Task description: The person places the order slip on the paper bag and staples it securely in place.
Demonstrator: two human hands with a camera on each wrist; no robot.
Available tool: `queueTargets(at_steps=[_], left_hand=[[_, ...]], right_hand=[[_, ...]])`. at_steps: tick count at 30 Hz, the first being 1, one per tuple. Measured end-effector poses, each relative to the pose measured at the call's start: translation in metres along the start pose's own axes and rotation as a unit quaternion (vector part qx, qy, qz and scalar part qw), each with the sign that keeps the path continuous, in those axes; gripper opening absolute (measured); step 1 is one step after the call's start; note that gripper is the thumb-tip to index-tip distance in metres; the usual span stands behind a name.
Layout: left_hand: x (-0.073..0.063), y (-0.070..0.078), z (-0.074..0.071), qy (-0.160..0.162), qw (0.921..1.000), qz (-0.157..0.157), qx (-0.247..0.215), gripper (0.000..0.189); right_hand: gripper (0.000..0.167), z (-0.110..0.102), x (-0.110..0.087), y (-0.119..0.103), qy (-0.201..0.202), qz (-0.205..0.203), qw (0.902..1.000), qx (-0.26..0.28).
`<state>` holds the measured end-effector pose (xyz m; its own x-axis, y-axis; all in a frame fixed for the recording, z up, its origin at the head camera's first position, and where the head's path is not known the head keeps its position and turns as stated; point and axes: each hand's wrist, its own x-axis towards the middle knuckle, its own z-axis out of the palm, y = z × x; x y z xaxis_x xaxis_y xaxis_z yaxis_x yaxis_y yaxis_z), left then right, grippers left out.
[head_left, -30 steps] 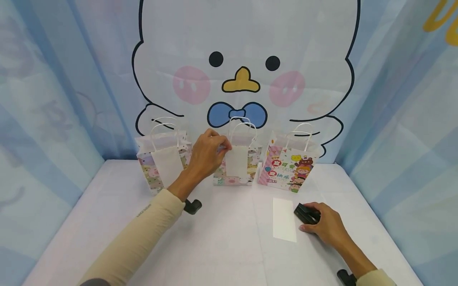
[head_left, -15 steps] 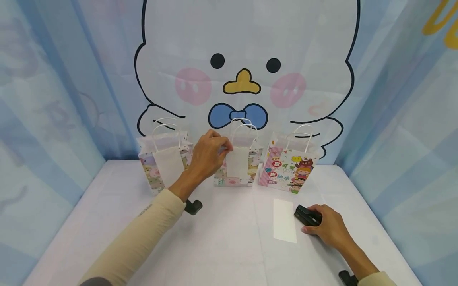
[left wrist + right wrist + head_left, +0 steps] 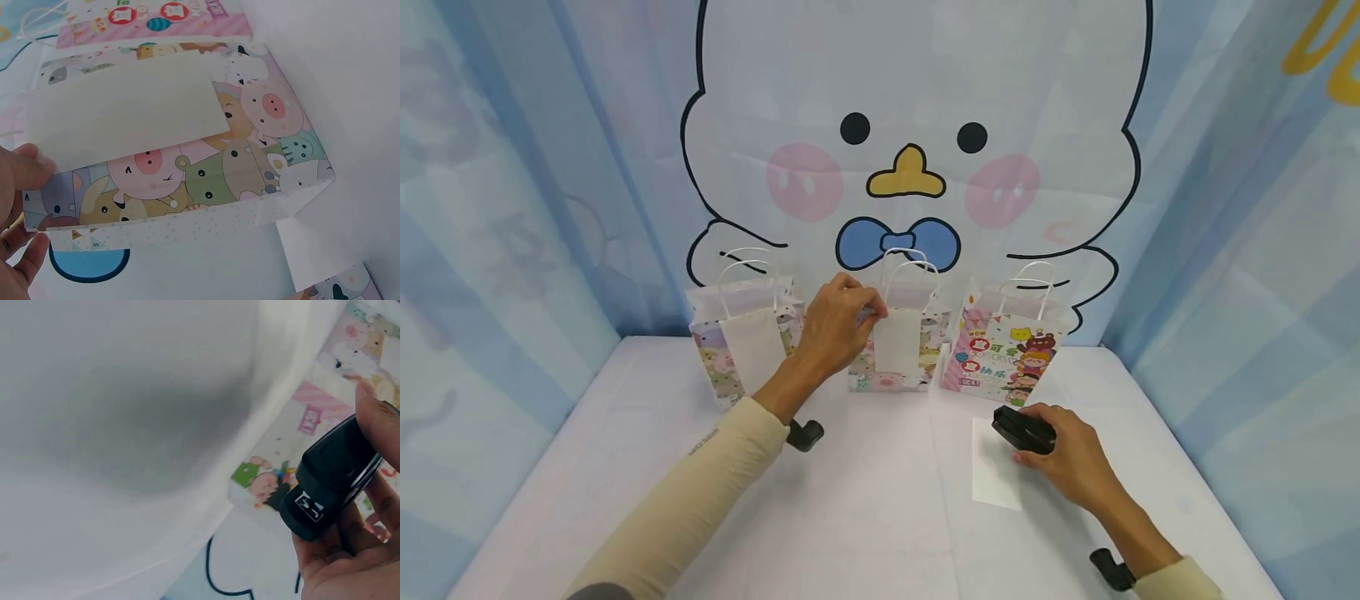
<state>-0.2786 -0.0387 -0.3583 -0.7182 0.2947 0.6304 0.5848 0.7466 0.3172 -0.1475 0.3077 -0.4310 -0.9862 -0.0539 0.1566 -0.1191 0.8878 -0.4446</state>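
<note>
My left hand (image 3: 837, 327) pinches the top corner of a blank white card (image 3: 897, 343) against the front of the middle paper bag (image 3: 932, 332). In the left wrist view, the thumb (image 3: 28, 169) presses on the card (image 3: 128, 112), while other fingers sit behind the edge of the animal-print bag (image 3: 275, 169). A black stapler (image 3: 1022, 430) is gripped in my right hand (image 3: 1071, 457), raised over a white card (image 3: 992, 483) lying on the table. The right wrist view shows the stapler (image 3: 337, 465) held between thumb and fingers.
On the left stands another paper bag (image 3: 718, 358) with a white card (image 3: 756, 346) on its front. At the right, a colourful paper bag (image 3: 1000, 354) stands slightly turned. All have white handles. A printed cloth backdrop (image 3: 910, 100) hangs behind the white table (image 3: 850, 500).
My right hand has lifted the stapler off the table and carried it up and left, above the loose card. The left hand stays in place on the middle bag.
</note>
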Motion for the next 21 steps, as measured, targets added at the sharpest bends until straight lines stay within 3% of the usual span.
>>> queueTargets(at_steps=[11, 21], left_hand=[[0.0, -0.001, 0.001, 0.003, 1.0, 0.003, -0.006, 0.006], [0.0, -0.002, 0.001, 0.002, 1.0, 0.008, -0.004, 0.005]], right_hand=[[0.067, -0.001, 0.016, -0.043, 0.005, -0.008, 0.999, 0.044], [0.073, 0.0, 0.031, -0.076, 0.032, -0.069, 0.9929, 0.091]])
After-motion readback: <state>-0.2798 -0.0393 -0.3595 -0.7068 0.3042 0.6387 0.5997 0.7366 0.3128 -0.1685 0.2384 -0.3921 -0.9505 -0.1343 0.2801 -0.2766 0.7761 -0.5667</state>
